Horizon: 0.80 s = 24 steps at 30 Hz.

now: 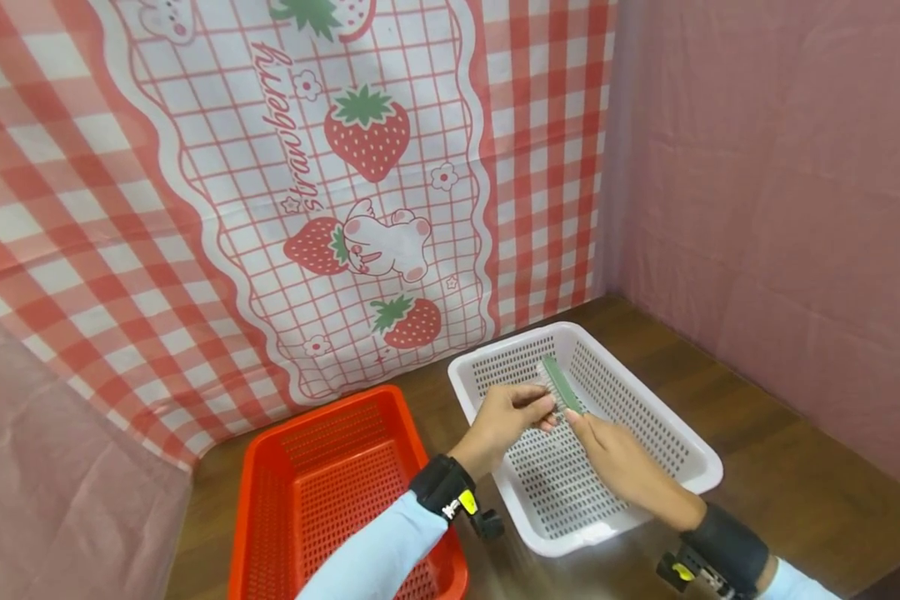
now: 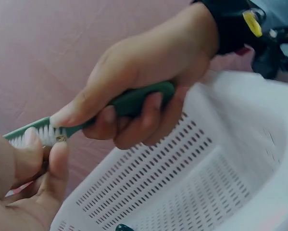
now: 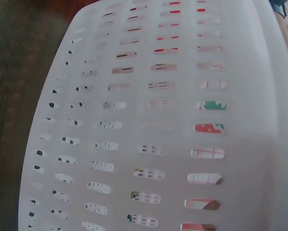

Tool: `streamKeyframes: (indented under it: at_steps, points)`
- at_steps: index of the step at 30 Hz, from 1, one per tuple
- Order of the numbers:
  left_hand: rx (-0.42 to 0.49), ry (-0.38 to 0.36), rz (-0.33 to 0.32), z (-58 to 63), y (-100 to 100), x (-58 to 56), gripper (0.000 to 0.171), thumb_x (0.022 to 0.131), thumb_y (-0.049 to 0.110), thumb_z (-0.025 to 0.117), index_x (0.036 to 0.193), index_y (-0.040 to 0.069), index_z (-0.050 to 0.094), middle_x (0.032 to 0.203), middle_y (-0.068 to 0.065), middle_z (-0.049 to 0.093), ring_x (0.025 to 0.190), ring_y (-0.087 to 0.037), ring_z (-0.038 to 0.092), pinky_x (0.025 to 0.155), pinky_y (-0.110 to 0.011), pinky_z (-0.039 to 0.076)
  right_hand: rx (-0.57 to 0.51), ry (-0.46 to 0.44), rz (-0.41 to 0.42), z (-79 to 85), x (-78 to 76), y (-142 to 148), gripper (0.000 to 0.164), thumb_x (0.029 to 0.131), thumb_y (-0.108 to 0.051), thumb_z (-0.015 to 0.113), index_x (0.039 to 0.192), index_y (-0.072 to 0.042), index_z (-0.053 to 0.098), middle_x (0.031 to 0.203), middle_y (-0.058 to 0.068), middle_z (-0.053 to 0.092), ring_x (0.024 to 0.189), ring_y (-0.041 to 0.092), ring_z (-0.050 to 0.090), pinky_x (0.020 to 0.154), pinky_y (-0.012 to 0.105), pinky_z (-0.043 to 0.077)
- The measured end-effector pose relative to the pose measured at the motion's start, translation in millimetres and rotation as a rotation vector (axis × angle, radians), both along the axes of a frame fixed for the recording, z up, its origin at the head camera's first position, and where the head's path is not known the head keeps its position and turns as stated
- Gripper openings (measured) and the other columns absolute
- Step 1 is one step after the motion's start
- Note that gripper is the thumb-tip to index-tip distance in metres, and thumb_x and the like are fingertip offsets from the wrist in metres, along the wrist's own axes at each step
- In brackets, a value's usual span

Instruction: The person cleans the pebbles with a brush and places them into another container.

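Observation:
My right hand [image 1: 618, 458] grips the green handle of a brush [image 1: 562, 385] with white bristles, held over the white basket [image 1: 682, 433]. In the left wrist view its fingers wrap the handle [image 2: 129, 102] and the thumb presses near the bristle end. My left hand [image 1: 506, 421] is right at the bristles, thumb and fingertips pinching a small gold-coloured piece [image 2: 61, 138]. Its kind cannot be made out, as fingers hide most of it. The right wrist view shows only the slotted wall of the white basket [image 3: 249, 144], with neither hand in it.
An orange-red basket [image 1: 408, 417] stands to the left of the white one on the brown wooden table [image 1: 780, 467]. A small dark green thing [image 2: 123, 227] lies inside the white basket. Behind hangs a strawberry-print cloth [image 1: 375, 208]; pink cloth [image 1: 780, 208] closes the right side.

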<state>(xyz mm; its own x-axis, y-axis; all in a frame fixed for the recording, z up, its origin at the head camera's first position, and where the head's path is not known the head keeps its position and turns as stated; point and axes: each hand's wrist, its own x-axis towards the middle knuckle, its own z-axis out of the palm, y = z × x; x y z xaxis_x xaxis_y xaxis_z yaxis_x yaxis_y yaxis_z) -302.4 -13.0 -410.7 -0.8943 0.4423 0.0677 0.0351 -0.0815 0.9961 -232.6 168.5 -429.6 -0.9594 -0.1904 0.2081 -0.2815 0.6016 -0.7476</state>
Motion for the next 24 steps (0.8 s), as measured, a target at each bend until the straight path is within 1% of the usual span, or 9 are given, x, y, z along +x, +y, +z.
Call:
streamKeyframes:
  at_steps: [5, 8, 10, 12, 15, 17, 19, 21, 24]
  points:
    - [0.03, -0.002, 0.108, -1.2, -1.3, -4.7, 0.026, 0.088, 0.008, 0.068, 0.111, -0.004, 0.066, 0.088, -0.014, 0.069, 0.073, -0.017, 0.066, 0.081, -0.043, 0.055, 0.011, -0.057, 0.062, -2.0, 0.8, -0.7, 0.047, 0.104, -0.044, 0.025, 0.098, -0.014, 0.061, 0.068, -0.005, 0.059, 0.057, 0.011, 0.059, 0.052, 0.027, 0.049]
    - [-0.004, -0.005, 0.07, -0.8, 0.2, -4.5, 0.025, 0.087, 0.008, 0.069, 0.108, -0.005, 0.067, 0.09, -0.014, 0.069, 0.075, -0.018, 0.067, 0.081, -0.044, 0.055, 0.027, -0.038, 0.035, -0.7, -0.7, -0.9, 0.047, 0.104, -0.044, 0.026, 0.098, -0.013, 0.06, 0.068, -0.005, 0.055, 0.058, 0.01, 0.056, 0.053, 0.026, 0.047]
    - [0.003, -0.021, 0.054, -0.3, 2.1, -3.2, 0.026, 0.087, 0.009, 0.069, 0.109, -0.004, 0.067, 0.091, -0.014, 0.07, 0.076, -0.019, 0.067, 0.082, -0.044, 0.055, 0.042, -0.009, -0.002, 1.3, -2.4, -1.3, 0.046, 0.105, -0.043, 0.027, 0.095, -0.013, 0.06, 0.065, -0.004, 0.051, 0.057, 0.011, 0.052, 0.052, 0.026, 0.044]
    - [0.04, -0.039, 0.083, 0.8, 2.7, -2.7, 0.025, 0.087, 0.009, 0.07, 0.109, -0.002, 0.067, 0.091, -0.013, 0.07, 0.076, -0.019, 0.067, 0.08, -0.04, 0.056, 0.059, 0.009, -0.021, 2.9, -2.4, -2.4, 0.045, 0.104, -0.043, 0.028, 0.093, -0.014, 0.061, 0.063, -0.004, 0.048, 0.056, 0.011, 0.05, 0.051, 0.025, 0.042]
    - [0.099, -0.052, 0.14, 1.5, 0.5, -4.5, 0.024, 0.087, 0.008, 0.069, 0.11, 0.0, 0.067, 0.091, -0.013, 0.069, 0.075, -0.017, 0.066, 0.078, -0.037, 0.057, 0.026, -0.027, 0.021, 2.2, -1.1, -3.9, 0.046, 0.104, -0.043, 0.027, 0.096, -0.014, 0.061, 0.064, -0.005, 0.054, 0.054, 0.012, 0.055, 0.05, 0.027, 0.046]
    - [0.079, -0.036, 0.109, 1.2, -0.6, -4.4, 0.023, 0.087, 0.007, 0.069, 0.109, 0.0, 0.067, 0.091, -0.013, 0.069, 0.074, -0.018, 0.066, 0.076, -0.034, 0.057, 0.033, -0.017, 0.021, 1.0, -1.1, -3.8, 0.045, 0.104, -0.043, 0.027, 0.095, -0.014, 0.061, 0.064, -0.006, 0.054, 0.053, 0.01, 0.054, 0.049, 0.026, 0.046]
    - [0.04, -0.022, 0.052, -0.2, -0.7, -2.9, 0.025, 0.087, 0.007, 0.069, 0.11, -0.001, 0.066, 0.093, -0.012, 0.069, 0.077, -0.02, 0.067, 0.078, -0.038, 0.057, 0.041, 0.006, -0.001, -0.1, -2.1, -2.9, 0.045, 0.105, -0.042, 0.028, 0.092, -0.015, 0.061, 0.062, -0.006, 0.05, 0.052, 0.009, 0.051, 0.048, 0.026, 0.044]
    - [0.029, -0.029, 0.036, -1.5, -0.1, -0.9, 0.026, 0.087, 0.007, 0.069, 0.111, 0.0, 0.066, 0.094, -0.012, 0.069, 0.077, -0.02, 0.067, 0.079, -0.039, 0.056, 0.063, 0.037, -0.019, -0.4, -2.3, -2.1, 0.043, 0.105, -0.04, 0.03, 0.088, -0.015, 0.06, 0.061, -0.006, 0.047, 0.052, 0.008, 0.048, 0.048, 0.025, 0.041]
    - [0.081, -0.059, 0.101, -1.8, -1.1, -0.7, 0.026, 0.087, 0.007, 0.069, 0.111, -0.001, 0.065, 0.093, -0.013, 0.069, 0.076, -0.019, 0.067, 0.081, -0.04, 0.056, 0.051, 0.005, 0.008, -1.4, -1.2, -2.9, 0.043, 0.105, -0.041, 0.029, 0.09, -0.015, 0.06, 0.062, -0.007, 0.05, 0.052, 0.008, 0.05, 0.049, 0.025, 0.043]
